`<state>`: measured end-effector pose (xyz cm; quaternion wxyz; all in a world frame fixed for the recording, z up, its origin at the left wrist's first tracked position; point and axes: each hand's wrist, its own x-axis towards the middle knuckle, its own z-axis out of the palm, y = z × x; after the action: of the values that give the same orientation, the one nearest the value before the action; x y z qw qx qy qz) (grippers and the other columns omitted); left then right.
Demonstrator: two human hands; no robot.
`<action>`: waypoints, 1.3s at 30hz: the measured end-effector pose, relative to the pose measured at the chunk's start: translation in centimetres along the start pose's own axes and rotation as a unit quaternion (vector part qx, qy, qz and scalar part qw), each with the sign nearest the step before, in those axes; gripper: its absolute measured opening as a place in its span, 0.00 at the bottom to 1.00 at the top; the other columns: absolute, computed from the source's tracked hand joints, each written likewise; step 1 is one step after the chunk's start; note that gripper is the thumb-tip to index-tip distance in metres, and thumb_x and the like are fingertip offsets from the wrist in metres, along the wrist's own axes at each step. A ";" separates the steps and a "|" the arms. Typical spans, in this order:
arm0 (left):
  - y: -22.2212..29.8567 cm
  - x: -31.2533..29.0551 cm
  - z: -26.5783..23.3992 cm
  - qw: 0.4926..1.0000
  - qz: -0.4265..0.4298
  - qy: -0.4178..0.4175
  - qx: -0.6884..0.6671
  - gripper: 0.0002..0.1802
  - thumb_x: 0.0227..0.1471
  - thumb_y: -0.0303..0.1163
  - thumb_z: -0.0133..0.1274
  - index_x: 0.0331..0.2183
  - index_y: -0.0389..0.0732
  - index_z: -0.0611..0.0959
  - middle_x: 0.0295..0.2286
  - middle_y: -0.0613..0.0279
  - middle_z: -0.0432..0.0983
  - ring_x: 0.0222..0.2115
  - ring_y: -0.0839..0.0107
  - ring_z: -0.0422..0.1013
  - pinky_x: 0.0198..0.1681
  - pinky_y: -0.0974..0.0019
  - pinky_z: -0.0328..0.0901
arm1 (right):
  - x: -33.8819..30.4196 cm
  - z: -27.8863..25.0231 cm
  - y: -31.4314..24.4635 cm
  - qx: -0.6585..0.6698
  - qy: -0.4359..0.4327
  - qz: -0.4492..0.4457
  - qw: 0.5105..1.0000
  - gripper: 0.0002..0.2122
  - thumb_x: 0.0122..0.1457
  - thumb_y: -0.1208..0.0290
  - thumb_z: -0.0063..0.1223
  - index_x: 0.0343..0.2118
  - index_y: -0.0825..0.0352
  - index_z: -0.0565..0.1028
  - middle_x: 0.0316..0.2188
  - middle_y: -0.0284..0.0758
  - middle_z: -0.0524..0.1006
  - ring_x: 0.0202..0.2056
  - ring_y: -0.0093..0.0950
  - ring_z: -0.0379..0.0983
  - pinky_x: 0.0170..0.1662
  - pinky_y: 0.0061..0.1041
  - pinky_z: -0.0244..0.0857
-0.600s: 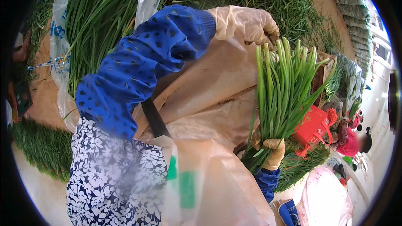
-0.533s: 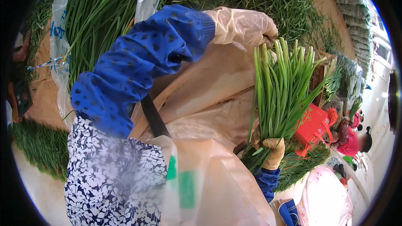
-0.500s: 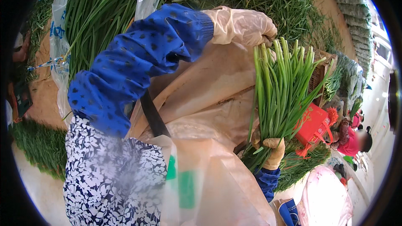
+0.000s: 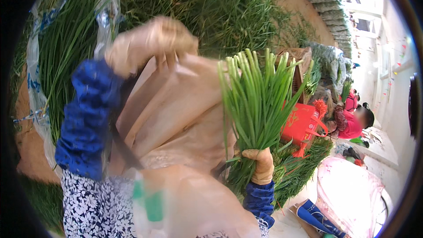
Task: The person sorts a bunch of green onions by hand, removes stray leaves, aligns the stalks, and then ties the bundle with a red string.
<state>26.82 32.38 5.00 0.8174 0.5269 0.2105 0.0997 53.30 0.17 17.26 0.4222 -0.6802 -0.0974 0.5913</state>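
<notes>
A bunch of green garlic chives (image 4: 257,101) stands upright with its pale cut ends at the top. My right hand (image 4: 260,163), in a tan glove with a blue cuff, is closed round the lower part of the bunch. My left hand (image 4: 163,39), in a pale loose glove, is smeared by motion over the top edge of a tan plastic apron (image 4: 180,114). Its fingers point down toward the apron, and whether they touch it is unclear. A blue sleeve (image 4: 88,114) covers my left forearm.
Loose chive leaves (image 4: 198,9) lie heaped at the far side. A clear plastic bag (image 4: 33,70) of long chives is at left. A red gift bag (image 4: 302,123) sits right of the bunch. More leaves (image 4: 304,172) lie beside my right hand. A person in pink (image 4: 352,125) is farther right.
My left hand has moved left, away from the tops of the chives, to the apron's upper edge. The view has shifted, and my right hand still holds the bunch.
</notes>
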 end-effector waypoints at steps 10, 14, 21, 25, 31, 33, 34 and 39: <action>-5.4 -2.7 10.6 0.853 0.245 0.057 -0.458 0.47 0.50 0.50 0.67 0.63 0.43 0.63 0.55 0.63 0.69 0.56 0.66 0.66 0.61 0.58 0.61 | 1.4 8.1 -0.3 -0.593 0.030 -0.157 0.789 0.49 0.46 0.72 0.69 0.69 0.69 0.49 0.45 0.54 0.79 0.44 0.50 0.78 0.45 0.40 0.73; -6.4 -3.4 9.9 0.849 0.275 0.097 -0.441 0.55 0.41 0.44 0.75 0.63 0.42 0.61 0.54 0.65 0.68 0.57 0.67 0.65 0.63 0.59 0.58 | 1.1 9.3 0.2 -0.633 -0.048 -0.177 0.752 0.59 0.44 0.69 0.72 0.71 0.70 0.37 0.49 0.58 0.75 0.45 0.52 0.77 0.45 0.41 0.73; -6.9 -1.5 9.0 0.880 0.255 0.103 -0.387 0.59 0.36 0.52 0.74 0.64 0.39 0.63 0.55 0.61 0.70 0.57 0.66 0.66 0.64 0.58 0.59 | -0.2 8.8 -7.2 -0.649 -0.121 -0.093 0.745 0.46 0.43 0.67 0.73 0.67 0.68 0.61 0.46 0.47 0.79 0.48 0.37 0.77 0.54 0.31 0.69; -6.8 -0.9 8.8 0.851 0.270 0.075 -0.445 0.41 0.39 0.34 0.72 0.53 0.43 0.69 0.57 0.58 0.68 0.55 0.64 0.67 0.65 0.56 0.57 | 2.5 11.3 -6.2 -0.540 -0.035 -0.231 0.809 0.39 0.50 0.81 0.63 0.66 0.72 0.60 0.58 0.47 0.72 0.57 0.33 0.71 0.60 0.32 0.64; -5.4 0.2 8.6 0.857 0.269 0.005 -0.440 0.54 0.38 0.39 0.71 0.62 0.35 0.62 0.49 0.56 0.75 0.51 0.58 0.73 0.60 0.55 0.64 | 3.2 11.7 -8.3 -0.639 -0.051 -0.264 0.720 0.31 0.53 0.71 0.65 0.60 0.73 0.68 0.53 0.47 0.76 0.51 0.32 0.75 0.54 0.31 0.69; -5.2 0.5 8.9 0.852 0.274 -0.019 -0.446 0.45 0.40 0.38 0.69 0.57 0.35 0.68 0.51 0.55 0.74 0.52 0.61 0.71 0.61 0.57 0.62 | 5.1 10.8 -10.3 -0.516 0.011 -0.349 0.782 0.31 0.53 0.78 0.58 0.63 0.70 0.67 0.58 0.43 0.72 0.48 0.27 0.73 0.50 0.25 0.67; -5.3 0.5 8.9 0.860 0.272 0.003 -0.433 0.45 0.40 0.38 0.68 0.57 0.34 0.68 0.50 0.55 0.75 0.52 0.62 0.71 0.61 0.58 0.62 | 6.7 10.5 -10.9 -0.493 0.019 -0.400 0.772 0.31 0.54 0.82 0.54 0.64 0.68 0.66 0.60 0.41 0.71 0.47 0.24 0.73 0.47 0.22 0.67; -5.6 0.1 9.0 0.882 0.208 0.025 -0.423 0.55 0.37 0.40 0.70 0.63 0.34 0.62 0.51 0.53 0.75 0.53 0.60 0.72 0.59 0.60 0.65 | 15.5 11.6 -10.2 -0.348 -0.257 -0.201 0.879 0.30 0.58 0.89 0.48 0.66 0.66 0.65 0.53 0.30 0.75 0.44 0.17 0.72 0.46 0.18 0.67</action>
<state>30.61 22.67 3.12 0.9173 0.1606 0.0540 0.3603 51.10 21.68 13.69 0.2277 -0.5729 -0.5370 0.5758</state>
